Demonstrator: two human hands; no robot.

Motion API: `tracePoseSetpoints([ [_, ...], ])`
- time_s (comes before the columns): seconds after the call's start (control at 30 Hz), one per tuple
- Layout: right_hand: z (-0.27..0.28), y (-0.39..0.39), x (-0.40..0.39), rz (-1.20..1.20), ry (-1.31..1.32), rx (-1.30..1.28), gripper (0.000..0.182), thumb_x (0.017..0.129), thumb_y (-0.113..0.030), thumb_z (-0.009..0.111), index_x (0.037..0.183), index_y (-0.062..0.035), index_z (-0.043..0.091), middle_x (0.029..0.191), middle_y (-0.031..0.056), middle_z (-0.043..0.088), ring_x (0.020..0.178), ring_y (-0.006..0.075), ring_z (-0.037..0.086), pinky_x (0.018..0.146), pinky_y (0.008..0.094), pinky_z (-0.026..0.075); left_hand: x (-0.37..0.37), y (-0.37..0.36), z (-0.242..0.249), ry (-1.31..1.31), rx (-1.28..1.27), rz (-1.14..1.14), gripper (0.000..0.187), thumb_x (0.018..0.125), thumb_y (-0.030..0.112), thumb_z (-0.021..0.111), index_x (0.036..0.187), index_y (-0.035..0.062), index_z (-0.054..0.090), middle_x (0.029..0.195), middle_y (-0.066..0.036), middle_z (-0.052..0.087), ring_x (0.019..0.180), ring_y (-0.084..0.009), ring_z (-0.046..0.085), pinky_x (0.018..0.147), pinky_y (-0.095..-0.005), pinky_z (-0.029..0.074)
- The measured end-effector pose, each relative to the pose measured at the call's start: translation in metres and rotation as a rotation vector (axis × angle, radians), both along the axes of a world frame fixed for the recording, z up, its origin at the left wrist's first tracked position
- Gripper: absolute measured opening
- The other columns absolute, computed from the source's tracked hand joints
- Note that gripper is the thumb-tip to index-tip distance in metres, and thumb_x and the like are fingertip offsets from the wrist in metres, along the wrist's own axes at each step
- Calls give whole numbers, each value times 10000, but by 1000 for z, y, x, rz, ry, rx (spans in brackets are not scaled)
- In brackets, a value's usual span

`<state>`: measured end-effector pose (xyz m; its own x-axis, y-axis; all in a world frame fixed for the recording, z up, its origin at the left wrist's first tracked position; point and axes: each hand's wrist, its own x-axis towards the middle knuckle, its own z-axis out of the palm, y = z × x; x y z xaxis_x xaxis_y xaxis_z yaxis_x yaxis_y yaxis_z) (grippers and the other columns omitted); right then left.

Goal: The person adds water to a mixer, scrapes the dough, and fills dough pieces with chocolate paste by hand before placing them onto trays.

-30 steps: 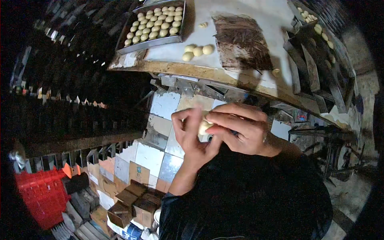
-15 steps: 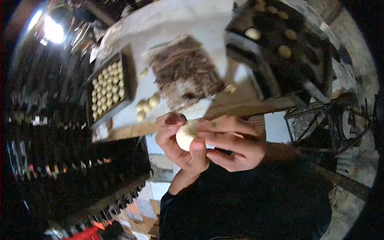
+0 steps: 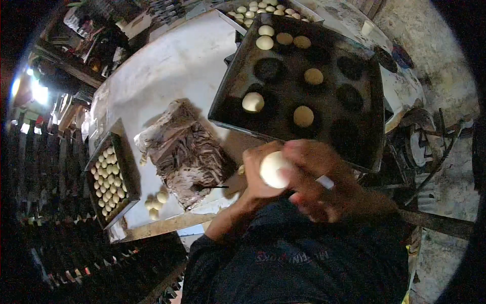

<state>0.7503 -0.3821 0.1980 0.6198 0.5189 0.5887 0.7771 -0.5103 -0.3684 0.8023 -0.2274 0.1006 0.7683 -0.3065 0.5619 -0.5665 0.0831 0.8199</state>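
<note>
A pale round dough ball [image 3: 274,169] is held between my two hands, in front of the black tray's near edge. My left hand [image 3: 256,175] is wrapped round its left side. Blurred by motion, my right hand [image 3: 318,177] presses its fingers against the ball's right side. The large black tray [image 3: 283,68] holds several pale balls and several browner round pieces. On the table left of my hands lies a dark brown, crumbly-looking mass [image 3: 190,157] on a wrinkled sheet, with a thin dark stick at its near end.
A smaller tray [image 3: 132,175] with many small balls stands at the table's left. Several loose balls [image 3: 156,203] lie near the front edge. Behind the black tray is another tray of balls [image 3: 253,11]. A metal frame stands at the right.
The view has swung right, so the black tray shows more fully. Both hands, still on the ball, are now nearer that tray, and my left fingers have closed further round the ball.
</note>
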Motion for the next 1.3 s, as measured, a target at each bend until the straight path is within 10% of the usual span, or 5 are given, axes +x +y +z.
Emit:
tracePoseSetpoints([
  [0.3, 12, -33, 119, -8, 512, -34, 212, 924, -207, 522, 1067, -55, 550, 1066, 138, 584, 1024, 288, 563, 857, 401, 464, 30, 7, 36, 205, 123, -170, 595, 707, 103, 787, 1222, 49, 494, 1077, -134, 602, 617, -139, 601, 511, -259, 455],
  [0.77, -74, -127, 305, -546, 95, -853, 604, 796, -224, 654, 1298, 29, 432, 1314, 244, 465, 1203, 397, 460, 1006, 425, 390, 31, 16, -5, 149, 334, -5, 319, 774, 133, 699, 1073, 92, 594, 1086, -109, 579, 970, -344, 603, 786, -415, 531],
  [0.97, -52, -113, 280, -696, 321, -438, 538, 770, -205, 631, 1241, 22, 507, 1166, 226, 576, 1120, 341, 542, 958, 405, 429, 26, 19, -1, 30, 274, 60, 296, 778, 118, 695, 1061, 86, 612, 1060, -118, 583, 911, -331, 614, 724, -398, 526],
  [1.07, -6, -86, 227, -251, 1115, 315, 490, 807, -265, 626, 1200, 17, 545, 1115, 160, 618, 1049, 242, 593, 917, 352, 458, 4, 37, 24, 144, 200, 96, 307, 825, 162, 665, 1104, 49, 602, 1034, -128, 590, 865, -252, 612, 735, -336, 496],
  [1.3, 26, 67, 31, 343, 364, 110, 417, 784, -221, 725, 1099, 4, 574, 1158, 172, 605, 1100, 253, 577, 945, 399, 446, -62, 86, 34, 431, -431, -56, 339, 895, 174, 610, 1165, -30, 582, 1010, -110, 575, 881, -158, 558, 779, -259, 433],
])
